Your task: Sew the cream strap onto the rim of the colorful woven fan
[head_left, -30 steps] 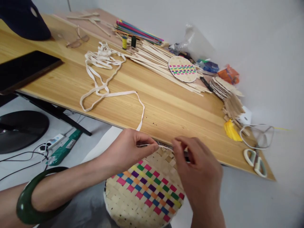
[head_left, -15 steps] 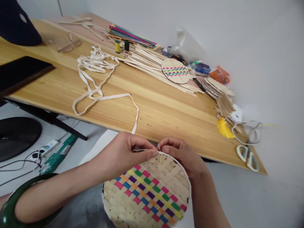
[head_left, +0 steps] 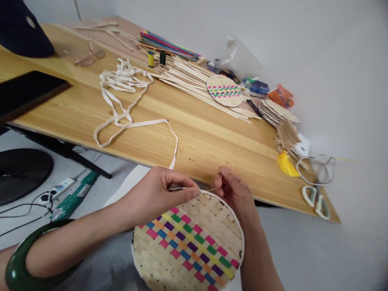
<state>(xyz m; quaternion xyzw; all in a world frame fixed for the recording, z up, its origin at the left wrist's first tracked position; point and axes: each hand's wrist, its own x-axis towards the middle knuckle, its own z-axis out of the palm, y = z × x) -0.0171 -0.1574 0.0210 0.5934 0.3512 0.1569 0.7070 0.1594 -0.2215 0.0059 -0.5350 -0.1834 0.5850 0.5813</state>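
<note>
A round woven bamboo panel (head_left: 194, 250) with a band of pink, green, purple, yellow, orange and blue squares tilts in front of me. White fabric tape (head_left: 176, 149) edges its rim and trails up onto the table. My left hand (head_left: 172, 188) pinches the taped rim at the top between thumb and fingers. Just beyond the rim, my right hand (head_left: 235, 188) is closed in a pinch on what looks like a thin sewing needle (head_left: 221, 175). Yellowish thread (head_left: 212, 189) runs from the rim to its fingers.
On the wooden table (head_left: 145, 141) lie bamboo strips (head_left: 188, 85), a smaller woven disc (head_left: 224, 91), thread spools (head_left: 150, 59), a dark tablet-like slab (head_left: 30, 93) and glasses (head_left: 91, 58). Scissors (head_left: 317, 200) rest near the right edge. A power strip (head_left: 59, 189) is on the floor.
My right hand has moved up and right, away from the rim, drawing the thread out. My left hand keeps its pinch on the edge.
</note>
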